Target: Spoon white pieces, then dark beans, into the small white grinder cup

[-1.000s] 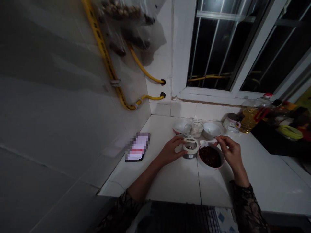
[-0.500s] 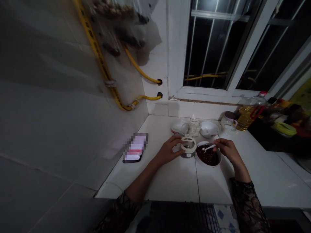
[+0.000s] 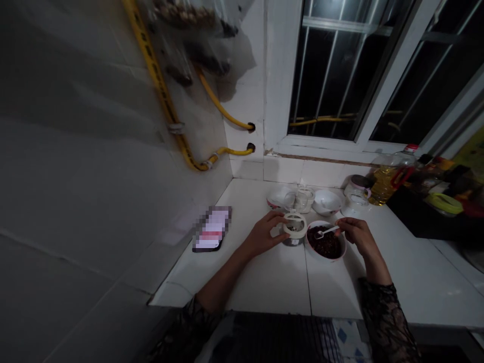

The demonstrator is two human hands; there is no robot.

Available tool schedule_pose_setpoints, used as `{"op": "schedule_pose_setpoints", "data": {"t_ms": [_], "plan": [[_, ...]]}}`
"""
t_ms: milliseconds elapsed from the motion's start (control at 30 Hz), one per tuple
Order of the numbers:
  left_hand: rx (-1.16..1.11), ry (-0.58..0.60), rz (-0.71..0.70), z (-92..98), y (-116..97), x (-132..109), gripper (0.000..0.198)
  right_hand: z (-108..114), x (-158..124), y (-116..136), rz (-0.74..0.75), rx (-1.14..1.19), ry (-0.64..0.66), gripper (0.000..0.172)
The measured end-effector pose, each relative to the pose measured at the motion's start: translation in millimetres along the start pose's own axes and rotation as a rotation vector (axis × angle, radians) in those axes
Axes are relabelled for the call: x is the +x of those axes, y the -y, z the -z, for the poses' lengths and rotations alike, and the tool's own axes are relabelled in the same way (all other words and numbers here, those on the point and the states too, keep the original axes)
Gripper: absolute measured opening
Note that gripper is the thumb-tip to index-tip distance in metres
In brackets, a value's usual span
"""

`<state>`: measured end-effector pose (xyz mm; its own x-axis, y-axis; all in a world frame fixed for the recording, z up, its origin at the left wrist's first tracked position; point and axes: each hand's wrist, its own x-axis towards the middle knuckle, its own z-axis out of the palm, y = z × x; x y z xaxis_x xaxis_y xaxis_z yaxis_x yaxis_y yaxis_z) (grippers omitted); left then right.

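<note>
The left hand (image 3: pixel 266 234) holds the jar (image 3: pixel 294 242) between parted thumb and fingers; the right hand (image 3: pixel 357 234) pinches a white spoon (image 3: pixel 329 231) over the bowl (image 3: pixel 344 252), just beside its fingertips. A loosened pinch could drop the spoon into the dark red contents (image 3: pixel 327 247).

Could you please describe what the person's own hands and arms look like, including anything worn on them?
The left hand and right hand are both ungloved. The left sleeve and right sleeve are black and lacy, with an openwork pattern, and end partway along the forearms, leaving the wrists bare. The picture is too dim to settle small details such as rings.
</note>
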<state>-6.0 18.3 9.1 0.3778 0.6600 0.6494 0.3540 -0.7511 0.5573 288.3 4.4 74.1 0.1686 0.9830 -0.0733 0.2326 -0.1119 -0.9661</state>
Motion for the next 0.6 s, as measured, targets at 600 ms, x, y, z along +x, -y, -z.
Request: {"op": "schedule_pose_setpoints", "data": {"t_ms": [600], "plan": [[-0.009, -0.002, 0.009, 0.0, 0.0, 0.1, 0.028, 1.8, 2.8, -1.9, 0.057, 0.109, 0.011, 0.024]]}}
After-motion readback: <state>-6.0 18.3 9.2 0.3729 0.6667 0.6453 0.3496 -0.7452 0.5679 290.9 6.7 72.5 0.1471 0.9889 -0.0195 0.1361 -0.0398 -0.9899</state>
